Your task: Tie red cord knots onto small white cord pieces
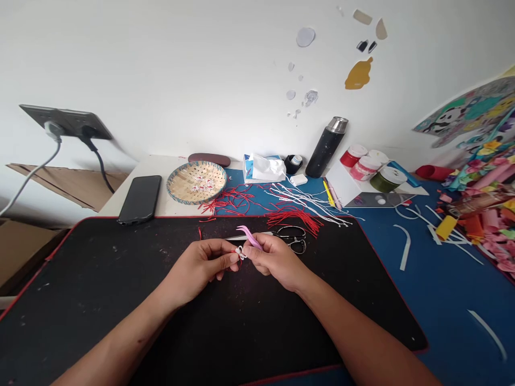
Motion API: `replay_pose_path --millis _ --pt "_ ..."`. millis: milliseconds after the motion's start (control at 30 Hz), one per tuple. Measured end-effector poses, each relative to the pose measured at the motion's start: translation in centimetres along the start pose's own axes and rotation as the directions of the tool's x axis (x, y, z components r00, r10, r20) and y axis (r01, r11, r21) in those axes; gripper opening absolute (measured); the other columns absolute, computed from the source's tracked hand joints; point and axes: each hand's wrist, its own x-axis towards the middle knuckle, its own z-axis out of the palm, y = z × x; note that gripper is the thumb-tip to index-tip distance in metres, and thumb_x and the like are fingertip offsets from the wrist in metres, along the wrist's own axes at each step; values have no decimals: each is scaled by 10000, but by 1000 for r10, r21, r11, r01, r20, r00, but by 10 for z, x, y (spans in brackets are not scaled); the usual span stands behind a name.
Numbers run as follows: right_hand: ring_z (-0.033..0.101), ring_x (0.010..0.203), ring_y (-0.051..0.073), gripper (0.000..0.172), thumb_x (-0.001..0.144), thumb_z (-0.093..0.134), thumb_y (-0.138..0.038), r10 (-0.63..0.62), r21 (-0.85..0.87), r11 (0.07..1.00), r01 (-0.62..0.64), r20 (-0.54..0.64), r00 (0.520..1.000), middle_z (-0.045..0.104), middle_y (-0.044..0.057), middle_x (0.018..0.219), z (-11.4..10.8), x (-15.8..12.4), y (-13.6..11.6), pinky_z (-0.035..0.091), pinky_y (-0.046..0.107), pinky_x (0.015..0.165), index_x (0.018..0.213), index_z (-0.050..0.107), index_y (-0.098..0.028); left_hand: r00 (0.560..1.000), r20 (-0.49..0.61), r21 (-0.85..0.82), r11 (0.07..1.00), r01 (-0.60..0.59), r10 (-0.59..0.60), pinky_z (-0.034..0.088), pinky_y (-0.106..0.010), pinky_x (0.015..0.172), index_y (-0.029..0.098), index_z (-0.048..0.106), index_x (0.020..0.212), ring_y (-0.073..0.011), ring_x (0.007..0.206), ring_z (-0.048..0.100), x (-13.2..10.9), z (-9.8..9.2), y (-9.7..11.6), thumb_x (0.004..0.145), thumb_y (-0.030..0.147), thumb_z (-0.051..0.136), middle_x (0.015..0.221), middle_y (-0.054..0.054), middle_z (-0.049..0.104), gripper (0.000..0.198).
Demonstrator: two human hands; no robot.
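Note:
Between my two hands is a small knot of white and red cord [240, 252]. My left hand [207, 264] pinches its left side between thumb and fingertips. My right hand [273, 260] is closed around purple curved tweezers [250, 236], their tips pointing up and left, and its thumb and finger also touch the white loops. A pair of scissors [296, 232] lies just behind the right hand, partly hidden by it. Cut red cords [295, 217] are bunched beyond the scissors, with white cords [311, 201] stretched out behind them.
On the black mat's [120, 289] far side are a phone [140, 198], a woven basket [177, 187] with small red and white pieces, a tissue pack [263, 168], a black thermos [326, 147] and lidded jars [366, 162]. Colourful paper flowers [491, 214] crowd the right edge.

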Motion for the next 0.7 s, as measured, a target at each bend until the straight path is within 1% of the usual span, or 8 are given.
replay_pose_path --millis 167,333,467,567,700 --pt "263 469 59 308 937 706 -455 -14 -35 999 14 -11 1000 378 -99 606 0 1 3 168 232 442 875 552 -196 1000 -11 10 1000 1 -1 343 -230 497 162 755 838 -112 543 497 2 1 -1 823 505 748 753 -34 740 343" --pt "244 471 61 342 937 696 -506 5 -9 1000 -5 -22 1000 351 -103 610 2 1 1 152 236 445 895 549 -200 1000 -22 -11 1000 0 0 341 -226 488 164 756 826 -109 539 495 2 0 -3 816 509 760 751 -29 735 345" --pt "218 478 62 405 919 690 -579 21 9 1000 -21 -39 999 336 -102 623 3 -1 -4 141 238 450 954 596 -187 997 -81 -51 999 -18 14 338 -223 484 169 757 851 -106 539 489 4 -3 -5 805 519 785 753 -23 733 354" --pt "254 493 73 459 940 638 -617 -23 -66 998 18 -68 997 354 -90 621 2 -3 -6 176 240 462 1008 651 -163 990 -140 -76 996 -43 32 333 -221 483 171 765 880 -106 543 487 6 -6 -7 806 526 796 759 -25 737 363" --pt "310 514 89 472 979 588 -606 -97 -183 980 78 -96 991 371 -78 601 -2 -3 -7 237 247 495 1028 686 -147 981 -191 -101 993 -66 46 326 -221 477 170 766 872 -105 537 484 8 -9 -9 793 537 811 749 -24 731 378"
